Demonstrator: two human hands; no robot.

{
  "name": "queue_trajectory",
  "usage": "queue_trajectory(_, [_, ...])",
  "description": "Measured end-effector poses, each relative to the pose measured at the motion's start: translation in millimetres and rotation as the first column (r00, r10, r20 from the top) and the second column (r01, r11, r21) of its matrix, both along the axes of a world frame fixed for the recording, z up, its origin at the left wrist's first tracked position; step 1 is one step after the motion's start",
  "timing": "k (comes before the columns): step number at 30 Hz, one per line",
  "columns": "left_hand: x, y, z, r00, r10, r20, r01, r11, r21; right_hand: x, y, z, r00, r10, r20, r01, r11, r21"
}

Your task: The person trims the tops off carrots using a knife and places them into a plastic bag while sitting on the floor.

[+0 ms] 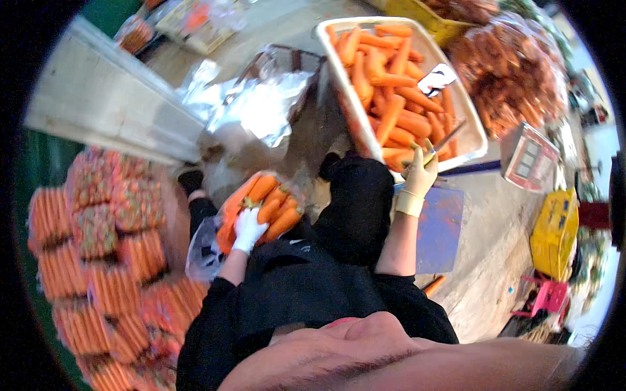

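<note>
My left hand (pixel 250 228), in a white glove, lies on a clear plastic bag of carrots (pixel 281 212) at my lap, its fingers over the carrots. My right hand (pixel 424 171), in a pale yellow rubber glove, is closed around the handle of a knife (pixel 449 137) at the near end of a white plastic tub (pixel 477 154). The blade points up and to the right, over loose carrots (pixel 391 117) heaped in the tub. A white card (pixel 436 79) with black marking stands among those carrots.
Bagged carrots (pixel 98 273) are stacked at the left. A crate with shiny plastic film (pixel 259 102) stands ahead. Right of the tub are more bagged carrots (pixel 508 73), a scale (pixel 531 159) and a yellow crate (pixel 552 234). A blue board (pixel 440 229) lies beside my right forearm.
</note>
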State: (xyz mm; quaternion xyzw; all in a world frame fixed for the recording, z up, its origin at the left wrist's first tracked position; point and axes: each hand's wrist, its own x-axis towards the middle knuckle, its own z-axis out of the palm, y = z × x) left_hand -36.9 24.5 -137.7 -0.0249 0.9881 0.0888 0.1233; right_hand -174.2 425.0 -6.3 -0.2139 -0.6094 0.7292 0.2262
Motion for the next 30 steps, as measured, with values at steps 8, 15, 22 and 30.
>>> queue_trajectory(8, [27, -25, 40, 0.838, 0.54, -0.079, -0.374, 0.673, 0.638, 37, -157, 18, 0.667, 0.744, -0.034, -0.736, 0.652, -0.183])
queue_trajectory(15, [55, -1, 88, 0.775, 0.631, 0.029, -0.168, 0.161, 0.973, 97, -240, -73, 0.308, 0.893, 0.328, -0.665, 0.449, -0.597])
queue_trajectory(22, [77, -22, 47, 0.861, 0.221, 0.459, -0.183, -0.707, 0.683, 100, -234, -90, 0.062, 0.965, 0.253, -0.627, 0.235, -0.743])
queue_trajectory(30, [54, -35, 81, 0.775, 0.152, 0.614, -0.607, -0.093, 0.789, 74, -238, -58, 0.258, 0.904, 0.342, -0.93, 0.137, 0.34])
